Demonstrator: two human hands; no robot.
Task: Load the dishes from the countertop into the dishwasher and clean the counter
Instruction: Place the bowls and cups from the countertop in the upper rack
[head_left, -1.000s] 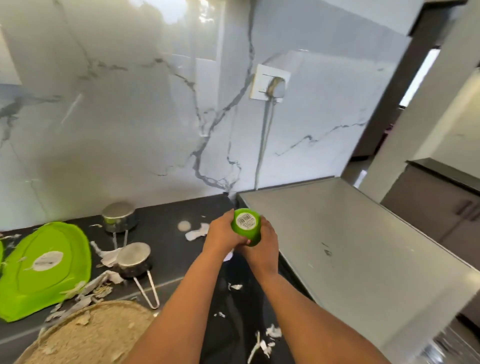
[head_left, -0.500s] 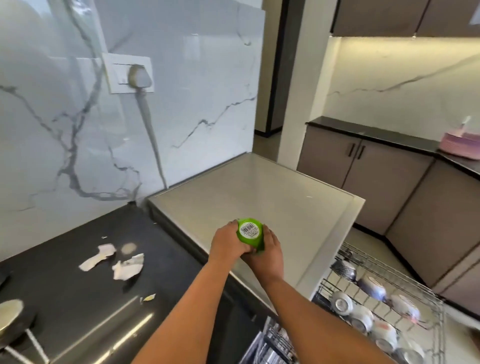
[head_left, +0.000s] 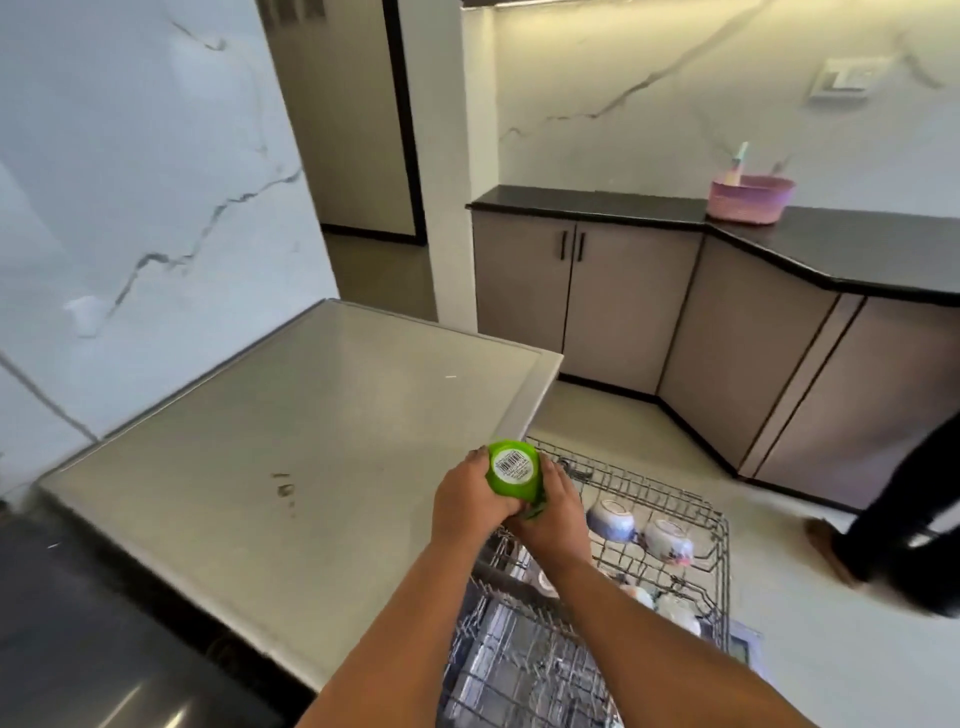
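Both hands (head_left: 511, 512) now carry the green cup (head_left: 513, 470) from above the dark countertop to over the dishwasher rack (head_left: 670, 551)

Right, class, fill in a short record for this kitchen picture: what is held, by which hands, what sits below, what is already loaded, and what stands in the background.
held item: green cup, base with barcode sticker facing the camera
hands: left hand and right hand both grip the cup
below: pulled-out dishwasher rack
already loaded: cups lying in the rack
beside: grey appliance top
background: pink basket on the black counter
also present: another person's leg at the right edge
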